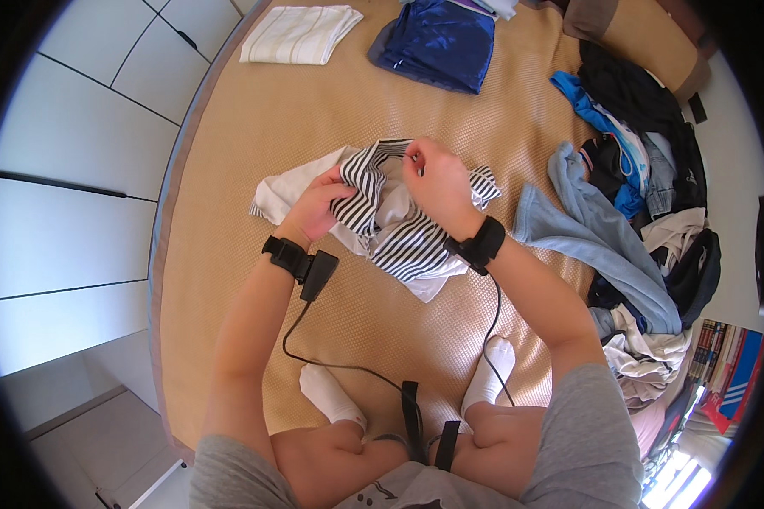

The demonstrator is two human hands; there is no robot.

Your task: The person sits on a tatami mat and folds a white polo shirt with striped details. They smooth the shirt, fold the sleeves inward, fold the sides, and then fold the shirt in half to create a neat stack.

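Note:
A black-and-white striped garment (pixel 407 250) with plain white parts lies bunched on the tan woven mat (pixel 221 280) in front of me. My left hand (pixel 316 206) is closed on its left side, thumb and fingers pinching the striped cloth. At the garment's upper edge, my right hand (pixel 440 185) pinches the striped fabric with bent fingers. A pale cloth part sticks out to the left, beyond my left hand. Which kind of garment it is cannot be made out in these folds.
A folded cream striped cloth (pixel 301 36) and folded dark blue clothing (pixel 437 47) lie at the far side. Along the right runs a heap with light blue trousers (pixel 594 229) and black clothes (pixel 641 97). White cabinets (pixel 68 212) stand left; books (pixel 721 360) are lower right.

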